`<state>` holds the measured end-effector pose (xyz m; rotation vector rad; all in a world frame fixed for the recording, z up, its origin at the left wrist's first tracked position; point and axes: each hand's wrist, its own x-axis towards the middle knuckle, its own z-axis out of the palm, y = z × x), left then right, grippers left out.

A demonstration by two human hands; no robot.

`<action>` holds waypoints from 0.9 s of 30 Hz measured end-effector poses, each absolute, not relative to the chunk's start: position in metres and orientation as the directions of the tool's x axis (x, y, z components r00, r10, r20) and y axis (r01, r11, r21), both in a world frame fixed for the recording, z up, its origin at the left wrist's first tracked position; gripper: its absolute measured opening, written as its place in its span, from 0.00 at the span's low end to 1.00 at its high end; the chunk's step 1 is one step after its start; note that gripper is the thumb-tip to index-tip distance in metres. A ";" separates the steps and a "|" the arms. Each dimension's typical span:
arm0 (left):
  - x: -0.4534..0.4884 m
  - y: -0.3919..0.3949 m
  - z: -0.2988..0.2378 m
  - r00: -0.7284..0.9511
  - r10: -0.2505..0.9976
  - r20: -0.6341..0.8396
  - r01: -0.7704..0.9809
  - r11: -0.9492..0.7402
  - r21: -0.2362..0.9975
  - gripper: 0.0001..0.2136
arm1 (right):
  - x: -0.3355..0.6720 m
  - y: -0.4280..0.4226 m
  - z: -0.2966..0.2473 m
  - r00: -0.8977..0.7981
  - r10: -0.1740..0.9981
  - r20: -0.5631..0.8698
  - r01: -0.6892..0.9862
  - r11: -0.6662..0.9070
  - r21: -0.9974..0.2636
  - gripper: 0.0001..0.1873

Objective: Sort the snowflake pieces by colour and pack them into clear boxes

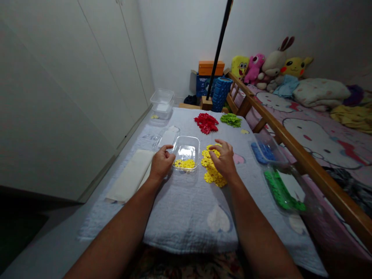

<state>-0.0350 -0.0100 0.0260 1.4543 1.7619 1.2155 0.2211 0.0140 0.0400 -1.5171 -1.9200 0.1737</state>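
A clear plastic container (186, 144) stands in the middle of the cloth-covered table, with a few yellow flower-shaped discs (185, 163) lying at its near end. At its left wall is my left hand (162, 162), fingers curled and closed on the container's edge. To the right of the container lies a loose pile of yellow flower-shaped discs (213, 176). My right hand (223, 158) hovers over this pile, thumb and index finger apart. Nothing shows between those fingers, and the hand covers part of the pile.
Red pieces (206, 123) and light green pieces (231, 120) lie in heaps at the back. On the right are containers of blue pieces (263, 152) and green pieces (281, 190), beside the wooden bed rail (273, 124). A folded cream cloth (130, 176) and a clear lid (167, 137) lie left.
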 end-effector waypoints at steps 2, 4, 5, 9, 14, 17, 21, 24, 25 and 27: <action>-0.035 -0.010 0.026 -0.271 0.953 0.134 0.462 0.007 0.887 0.21 | 0.241 0.023 0.036 0.019 0.914 0.405 0.858 0.193 -0.476 0.14; -0.035 -0.009 0.025 -0.278 0.950 0.139 0.468 0.007 0.884 0.21 | 0.256 0.030 0.029 0.099 0.918 0.384 0.885 0.095 -0.456 0.15; -0.035 -0.009 0.024 -0.282 0.949 0.144 0.472 0.006 0.881 0.20 | 0.260 0.033 0.025 0.127 0.919 0.374 0.893 0.058 -0.446 0.16; -0.036 -0.007 0.021 -0.291 0.943 0.161 0.487 0.002 0.873 0.20 | 0.266 0.040 0.008 0.196 0.919 0.342 0.915 -0.046 -0.401 0.19; -0.035 -0.009 0.024 -0.299 0.943 0.144 0.466 0.013 0.884 0.20 | 0.266 0.047 -0.008 0.221 0.903 0.369 0.914 -0.060 -0.400 0.18; -0.034 -0.009 0.026 -0.297 0.946 0.132 0.447 0.016 0.894 0.19 | 0.267 0.048 -0.011 0.241 0.885 0.399 0.905 -0.057 -0.422 0.17; -0.034 -0.009 0.025 -0.295 0.947 0.130 0.432 0.011 0.902 0.20 | 0.267 0.046 -0.002 0.311 0.874 0.375 0.870 -0.102 -0.483 0.14; -0.035 -0.009 0.024 -0.290 0.947 0.140 0.437 0.001 0.900 0.20 | 0.264 0.042 0.012 0.300 0.884 0.360 0.836 -0.062 -0.545 0.11; -0.035 -0.009 0.025 -0.287 0.947 0.143 0.439 -0.002 0.899 0.20 | 0.262 0.039 0.016 0.277 0.885 0.375 0.820 -0.014 -0.572 0.10; -0.035 -0.009 0.025 -0.281 0.949 0.142 0.441 -0.004 0.898 0.20 | 0.255 0.033 0.026 0.217 0.879 0.425 0.779 0.107 -0.618 0.10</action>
